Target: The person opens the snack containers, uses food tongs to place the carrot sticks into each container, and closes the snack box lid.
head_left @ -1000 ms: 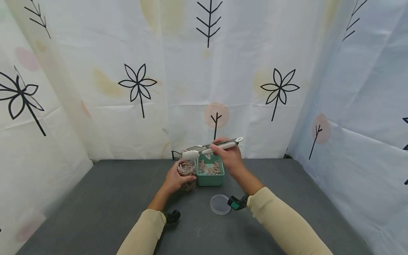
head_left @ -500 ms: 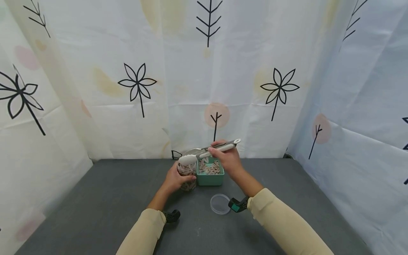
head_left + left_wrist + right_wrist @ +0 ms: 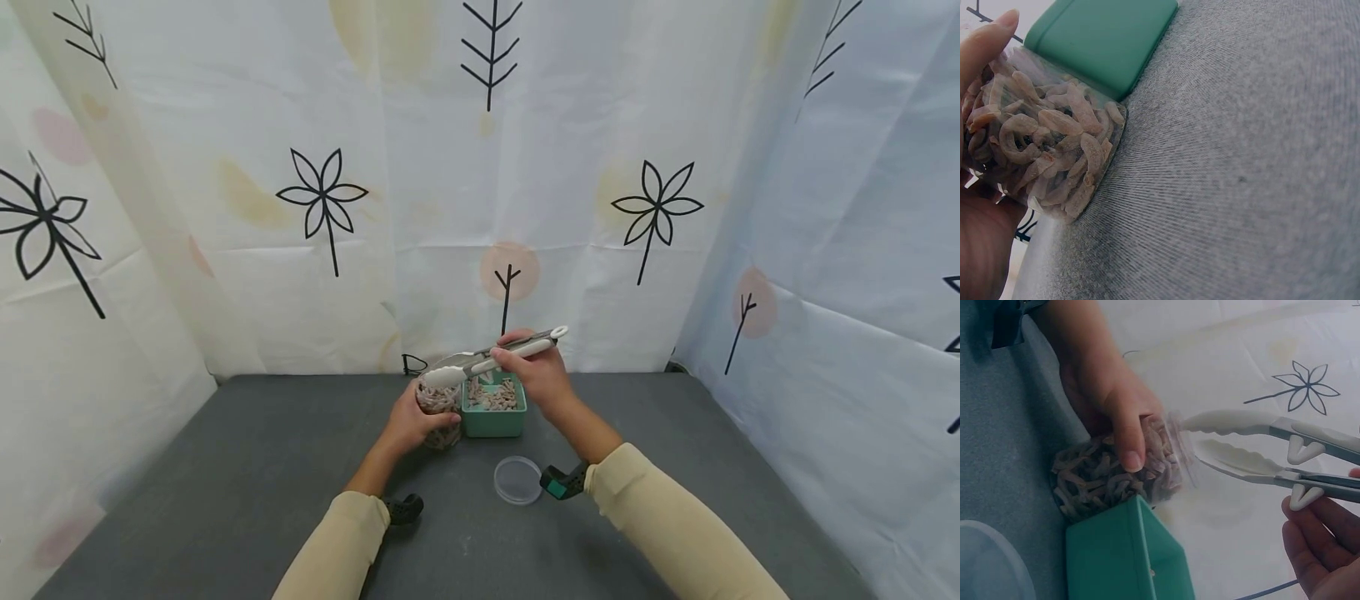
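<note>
My left hand (image 3: 408, 421) grips a clear plastic jar (image 3: 1054, 137), thumb on the near side and fingers round the far side. Short, pale brown, curled dried pieces fill the jar, which stands on the table. A pair of kitchen tongs (image 3: 444, 377) with white scalloped heads is held in my right hand (image 3: 542, 379). Their heads are slightly spread right at the jar's mouth, as the right wrist view shows, with no piece visible between them. Touching the jar's right side is a green rectangular box (image 3: 495, 423), partly filled with similar pieces (image 3: 498, 397).
A round clear lid (image 3: 517, 481) lies flat on the dark grey table (image 3: 465, 542), in front of the box and beside my right wrist. White patterned cloth (image 3: 420, 208) hangs close behind the jar and box, and along both sides.
The tongs have dipped down and to the left, from above the jar's rim to its mouth, covering the opening in the head view. My left hand, the jar and the box stay put.
</note>
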`<state>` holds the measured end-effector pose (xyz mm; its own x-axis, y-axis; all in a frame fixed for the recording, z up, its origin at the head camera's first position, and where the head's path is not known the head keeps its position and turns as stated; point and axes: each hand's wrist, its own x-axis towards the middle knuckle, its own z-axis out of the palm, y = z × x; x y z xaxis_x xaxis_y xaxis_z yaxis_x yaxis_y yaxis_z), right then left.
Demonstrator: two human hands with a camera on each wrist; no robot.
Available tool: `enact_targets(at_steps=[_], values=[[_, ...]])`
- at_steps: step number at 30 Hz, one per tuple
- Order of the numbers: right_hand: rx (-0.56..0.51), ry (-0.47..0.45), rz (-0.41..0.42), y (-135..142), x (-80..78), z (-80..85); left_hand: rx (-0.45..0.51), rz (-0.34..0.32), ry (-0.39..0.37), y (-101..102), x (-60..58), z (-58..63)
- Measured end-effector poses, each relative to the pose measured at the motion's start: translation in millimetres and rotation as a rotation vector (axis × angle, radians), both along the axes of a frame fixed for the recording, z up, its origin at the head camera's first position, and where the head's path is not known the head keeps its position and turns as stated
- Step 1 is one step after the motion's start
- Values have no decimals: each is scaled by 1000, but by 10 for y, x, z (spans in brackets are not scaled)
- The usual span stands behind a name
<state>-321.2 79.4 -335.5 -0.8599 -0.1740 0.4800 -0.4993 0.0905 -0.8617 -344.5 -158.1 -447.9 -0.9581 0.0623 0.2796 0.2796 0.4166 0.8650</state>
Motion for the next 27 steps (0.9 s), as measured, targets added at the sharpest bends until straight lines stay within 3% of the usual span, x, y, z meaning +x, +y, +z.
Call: enact_targets(at_steps=[5,11,20,27], values=[[28,-18,23,-29,69,32,4,-1,-4,3,6,5],[42,21,-30,-26,103,106,4,7,-16,5,3,7],[27,22,51,-41,4,-17,14,3,7,-4,-11,14],[-32,42,2,-3,-8,-45,-5,8,-8,-6,-11,3]])
